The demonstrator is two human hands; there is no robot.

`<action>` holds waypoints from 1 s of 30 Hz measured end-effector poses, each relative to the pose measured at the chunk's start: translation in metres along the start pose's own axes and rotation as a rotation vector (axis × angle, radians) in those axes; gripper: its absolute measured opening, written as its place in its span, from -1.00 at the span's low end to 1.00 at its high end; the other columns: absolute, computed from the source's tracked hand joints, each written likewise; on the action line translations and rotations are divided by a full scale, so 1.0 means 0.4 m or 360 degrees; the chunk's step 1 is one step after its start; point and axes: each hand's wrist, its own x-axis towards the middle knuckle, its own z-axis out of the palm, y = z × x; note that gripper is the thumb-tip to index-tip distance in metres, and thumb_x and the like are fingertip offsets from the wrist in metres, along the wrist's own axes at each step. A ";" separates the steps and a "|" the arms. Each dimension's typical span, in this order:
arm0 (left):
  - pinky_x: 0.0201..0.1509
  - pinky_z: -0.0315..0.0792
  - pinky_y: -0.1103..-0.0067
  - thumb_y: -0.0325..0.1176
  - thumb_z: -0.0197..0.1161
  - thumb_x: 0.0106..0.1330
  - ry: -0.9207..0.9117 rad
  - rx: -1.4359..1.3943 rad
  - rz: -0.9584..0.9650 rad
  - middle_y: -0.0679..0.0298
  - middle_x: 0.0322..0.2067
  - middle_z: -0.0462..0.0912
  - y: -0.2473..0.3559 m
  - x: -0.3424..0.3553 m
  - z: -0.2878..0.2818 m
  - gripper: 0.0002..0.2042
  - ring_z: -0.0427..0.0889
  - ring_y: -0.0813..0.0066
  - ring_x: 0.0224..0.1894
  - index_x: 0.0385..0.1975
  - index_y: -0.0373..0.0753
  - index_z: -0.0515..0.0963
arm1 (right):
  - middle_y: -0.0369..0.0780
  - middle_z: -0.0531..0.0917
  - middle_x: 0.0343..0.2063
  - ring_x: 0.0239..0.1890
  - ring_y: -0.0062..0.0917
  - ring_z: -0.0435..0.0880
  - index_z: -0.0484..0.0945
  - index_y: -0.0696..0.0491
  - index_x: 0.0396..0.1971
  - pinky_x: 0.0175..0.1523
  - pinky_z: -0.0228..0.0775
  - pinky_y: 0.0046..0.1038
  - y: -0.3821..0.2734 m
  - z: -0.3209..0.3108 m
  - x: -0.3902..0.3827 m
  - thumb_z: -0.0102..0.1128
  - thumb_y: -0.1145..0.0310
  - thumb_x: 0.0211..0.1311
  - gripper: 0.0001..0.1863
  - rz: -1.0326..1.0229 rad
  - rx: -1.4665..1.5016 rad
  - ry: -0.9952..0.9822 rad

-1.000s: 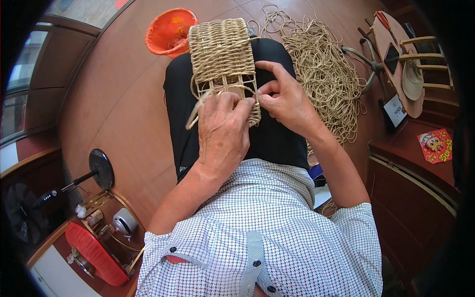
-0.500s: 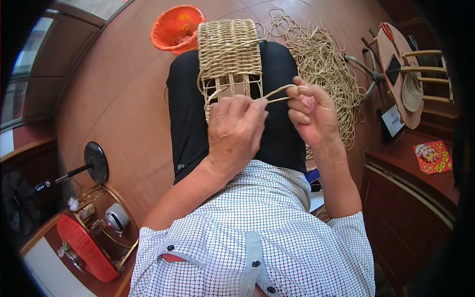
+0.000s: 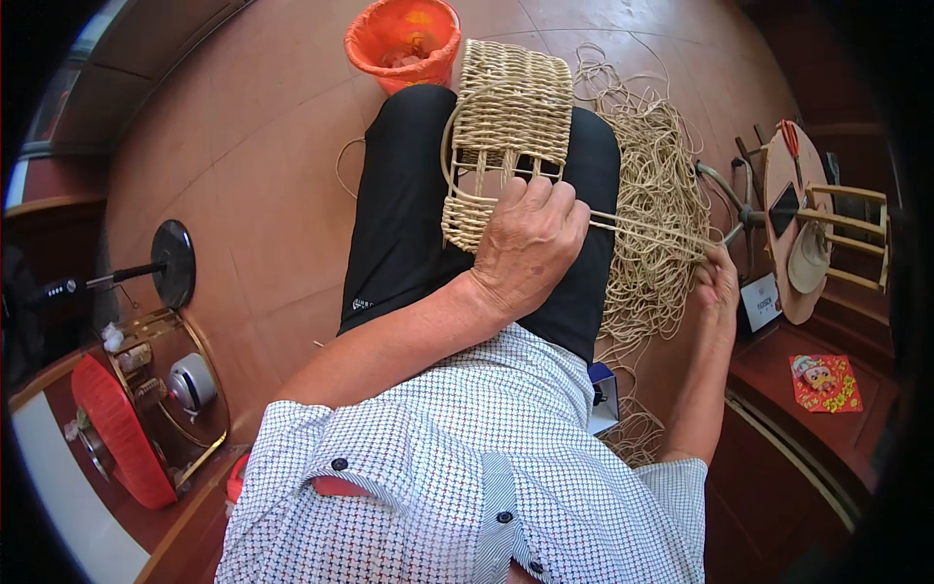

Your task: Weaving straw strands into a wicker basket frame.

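Observation:
A partly woven straw-coloured basket [image 3: 513, 102] lies across my lap, with an open gap in the weave that shows its bare uprights. My left hand [image 3: 533, 229] is closed on the basket's near right edge and covers that part of it. From there a doubled cord [image 3: 654, 234] runs taut to the right. My right hand [image 3: 718, 282] pinches the far end of this cord, well out beyond my right knee. A loop of cord also curves along the basket's left side.
A large heap of loose cord [image 3: 662, 195] spreads over the floor on the right. An orange-lined bin [image 3: 404, 49] stands beyond my knees. A stool [image 3: 798, 224] with things on it is at the far right, a round black fan base [image 3: 175, 277] at the left.
My right hand has moved far out to the right, drawing the cord from a short loop into a long doubled length. The left hand stays at the basket. The whole view has shifted.

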 end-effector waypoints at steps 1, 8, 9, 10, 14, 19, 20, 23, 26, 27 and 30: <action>0.04 0.42 0.33 -0.43 0.33 0.31 0.0002 -0.0017 0.0007 0.29 -0.33 0.49 -0.004 -0.004 0.000 -0.95 0.57 0.29 -0.17 -0.37 -0.14 0.59 | -0.51 0.48 -0.49 -0.69 -0.85 0.22 0.56 -0.07 -0.19 -0.66 -0.06 -0.68 -0.016 -0.061 0.017 0.40 0.69 0.37 -0.71 0.0022 0.0058 0.0034; 0.04 0.45 0.31 -0.43 0.36 0.35 0.0017 -0.0258 0.0021 0.26 -0.31 0.52 -0.017 -0.011 0.006 -0.95 0.60 0.28 -0.14 -0.30 -0.14 0.60 | -0.48 0.37 -0.62 -0.75 -0.74 0.10 0.49 -0.09 -0.40 -0.72 -0.13 -0.62 -0.255 -0.771 0.069 0.46 0.55 0.43 -0.69 -0.0015 0.0416 0.0977; 0.04 0.45 0.31 -0.43 0.36 0.35 -0.0003 -0.0222 0.0010 0.26 -0.31 0.52 -0.023 -0.019 0.001 -0.95 0.60 0.28 -0.14 -0.30 -0.14 0.60 | -0.48 0.34 -0.64 -0.75 -0.73 0.10 0.47 -0.09 -0.41 -0.72 -0.12 -0.62 -0.259 -0.803 0.074 0.46 0.52 0.44 -0.68 -0.0057 0.0391 0.1107; 0.03 0.45 0.30 -0.42 0.41 0.36 0.0063 -0.0329 -0.0062 0.25 -0.30 0.56 -0.027 -0.018 -0.004 -0.93 0.62 0.26 -0.14 -0.28 -0.15 0.62 | -0.48 0.32 -0.65 -0.76 -0.72 0.10 0.46 -0.10 -0.42 -0.73 -0.11 -0.61 -0.269 -0.838 0.061 0.47 0.49 0.45 -0.67 -0.0108 0.0369 0.1256; -0.01 0.47 0.29 -0.39 0.52 0.39 0.0217 -0.0749 -0.0321 0.24 -0.33 0.66 -0.070 -0.010 -0.056 -0.89 0.68 0.20 -0.18 -0.25 -0.18 0.69 | -0.37 0.75 -0.38 -0.59 -0.74 0.51 0.69 -0.01 -0.06 -0.55 0.34 -0.67 -0.375 -0.930 -0.076 0.48 0.28 0.56 -0.84 -0.0204 0.0015 0.0665; -0.07 0.45 0.34 -0.41 0.50 0.43 -0.0065 -0.0739 -0.0654 0.23 -0.40 0.67 -0.089 -0.023 -0.109 -0.89 0.66 0.25 -0.30 -0.29 -0.23 0.68 | -0.29 0.83 0.15 -0.03 -0.62 0.79 0.62 0.06 0.47 0.07 0.60 -0.57 -0.139 -0.246 -0.153 0.36 0.18 0.64 -0.47 -0.0223 -0.0994 0.0214; -0.07 0.45 0.34 -0.41 0.50 0.43 -0.0069 -0.0772 -0.0620 0.23 -0.40 0.67 -0.092 -0.020 -0.110 -0.89 0.66 0.25 -0.30 -0.29 -0.23 0.68 | -0.32 0.83 0.09 -0.04 -0.65 0.76 0.65 0.05 0.44 0.09 0.58 -0.54 -0.119 -0.132 -0.199 0.39 0.18 0.62 -0.48 -0.0199 -0.1043 -0.0162; -0.09 0.47 0.33 -0.39 0.48 0.44 -0.0098 -0.0670 -0.0584 0.21 -0.39 0.68 -0.094 -0.018 -0.115 -0.87 0.67 0.24 -0.33 -0.29 -0.26 0.67 | -0.21 0.85 0.05 -0.02 -0.59 0.78 0.69 0.13 0.33 0.11 0.61 -0.49 0.027 0.286 -0.361 0.43 0.23 0.56 -0.53 -0.0386 -0.1109 -0.0347; -0.13 0.53 0.32 -0.41 0.48 0.44 -0.0175 -0.0680 -0.0632 0.18 -0.38 0.69 -0.102 -0.018 -0.123 -0.88 0.71 0.24 -0.34 -0.27 -0.29 0.68 | -0.21 0.85 -0.06 -0.13 -0.62 0.82 0.66 0.16 0.28 -0.07 0.68 -0.54 0.129 0.516 -0.451 0.46 0.29 0.55 -0.57 -0.0223 -0.0931 -0.0713; -0.13 0.53 0.32 -0.41 0.48 0.44 -0.0185 -0.0671 -0.0610 0.18 -0.38 0.69 -0.105 -0.017 -0.123 -0.88 0.71 0.24 -0.34 -0.27 -0.29 0.68 | -0.23 0.83 -0.14 -0.17 -0.65 0.80 0.66 0.19 0.21 -0.10 0.67 -0.56 0.152 0.569 -0.463 0.49 0.31 0.53 -0.60 -0.0248 -0.0793 -0.0741; -0.18 0.58 0.33 -0.42 0.47 0.43 -0.0213 -0.0667 -0.0605 0.15 -0.37 0.69 -0.110 -0.015 -0.125 -0.89 0.74 0.24 -0.34 -0.25 -0.31 0.69 | -0.22 0.81 -0.19 -0.25 -0.68 0.77 0.63 0.22 0.09 -0.14 0.66 -0.57 0.192 0.653 -0.452 0.50 0.33 0.51 -0.65 -0.0426 -0.0825 -0.0804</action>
